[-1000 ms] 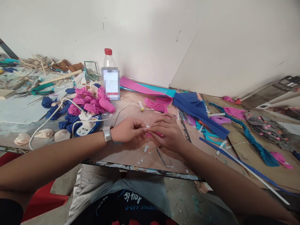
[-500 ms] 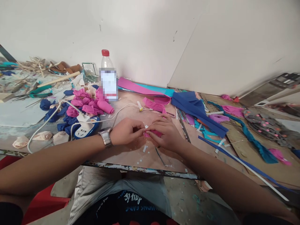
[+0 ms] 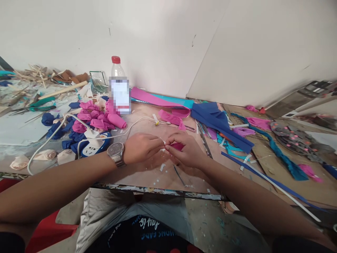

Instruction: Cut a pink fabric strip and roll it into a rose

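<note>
- The right hand (image 3: pixel 185 151) pinched a pink piece (image 3: pixel 178 146) near the worktop's (image 3: pixel 147 178) front edge.
- Left hand (image 3: pixel 142 147): grip, I couldn't tell.
- Pink bundles (image 3: pixel 101 123) looked finished; the back-edge pink strip (image 3: pixel 158 98), unworked.

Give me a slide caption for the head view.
Right hand cups a small, bright pink, cloth-like piece, meeting the left hand above a flat, pinkish-brown tabletop.
</note>
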Motion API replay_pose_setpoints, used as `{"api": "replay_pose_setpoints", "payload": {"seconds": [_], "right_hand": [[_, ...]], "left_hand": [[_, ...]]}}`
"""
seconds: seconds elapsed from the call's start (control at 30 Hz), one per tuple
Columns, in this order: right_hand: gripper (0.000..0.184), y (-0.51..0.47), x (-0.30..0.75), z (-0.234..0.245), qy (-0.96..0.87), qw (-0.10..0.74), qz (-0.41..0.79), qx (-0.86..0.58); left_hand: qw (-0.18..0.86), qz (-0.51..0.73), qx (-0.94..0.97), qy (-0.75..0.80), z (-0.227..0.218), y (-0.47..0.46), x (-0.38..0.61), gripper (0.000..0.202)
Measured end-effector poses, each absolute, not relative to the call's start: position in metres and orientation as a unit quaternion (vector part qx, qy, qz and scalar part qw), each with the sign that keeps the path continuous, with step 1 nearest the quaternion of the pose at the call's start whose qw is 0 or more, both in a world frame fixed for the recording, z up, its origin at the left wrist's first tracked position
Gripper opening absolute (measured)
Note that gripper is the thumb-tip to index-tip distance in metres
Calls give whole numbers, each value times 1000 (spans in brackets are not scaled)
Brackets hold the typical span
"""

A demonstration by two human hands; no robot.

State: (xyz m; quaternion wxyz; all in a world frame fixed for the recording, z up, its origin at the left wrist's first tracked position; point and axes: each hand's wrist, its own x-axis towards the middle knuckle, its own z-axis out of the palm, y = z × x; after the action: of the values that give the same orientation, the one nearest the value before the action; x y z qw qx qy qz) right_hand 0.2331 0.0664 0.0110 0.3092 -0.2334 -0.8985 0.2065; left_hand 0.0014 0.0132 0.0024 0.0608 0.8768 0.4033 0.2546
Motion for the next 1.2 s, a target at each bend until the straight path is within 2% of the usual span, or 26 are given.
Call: {"api": "replay_pose_setpoints", "payload": {"seconds": [0.07, 0.2, 0.3, 0.37, 0.47, 0.53, 0.7, 0.77, 0.83, 0.93, 1.1, 1.2], "right_hand": [[6, 65, 233, 11, -908, 316, 162, -222], [7, 64, 233, 11, -928, 307, 76, -196], [10, 63, 232, 12, -932, 312, 36, -183], [10, 63, 232, 12, -934, 314, 14, -172], [9, 61, 231, 14, -936, 311, 9, -166], [10, 61, 231, 14, -935, 307, 28, -173], [7, 63, 232, 10, -932, 299, 92, -181], [6, 64, 232, 9, -933, 293, 107, -182], [6, 65, 232, 9, -934, 289, 107, -181], [8, 64, 232, 10, -936, 294, 87, -173], [9, 64, 232, 9, -933, 306, 43, -186], [9, 64, 232, 8, -933, 310, 17, -182]], "left_hand": [[174, 296, 835, 429, 5, 12, 4, 36], [494, 335, 691, 408, 3, 15, 8, 53], [601, 316, 621, 392, -1, 19, 10, 51], [607, 308, 617, 396, -2, 19, 11, 48], [562, 319, 650, 400, -2, 17, 12, 45], [488, 331, 697, 408, 0, 15, 11, 42], [202, 292, 840, 411, 2, 13, 7, 28], [139, 267, 868, 396, 3, 13, 6, 30], [123, 255, 874, 395, 3, 13, 6, 32], [194, 270, 846, 416, 4, 13, 6, 32], [530, 314, 676, 404, 3, 16, 9, 45], [662, 314, 548, 403, -1, 18, 11, 47]]}}
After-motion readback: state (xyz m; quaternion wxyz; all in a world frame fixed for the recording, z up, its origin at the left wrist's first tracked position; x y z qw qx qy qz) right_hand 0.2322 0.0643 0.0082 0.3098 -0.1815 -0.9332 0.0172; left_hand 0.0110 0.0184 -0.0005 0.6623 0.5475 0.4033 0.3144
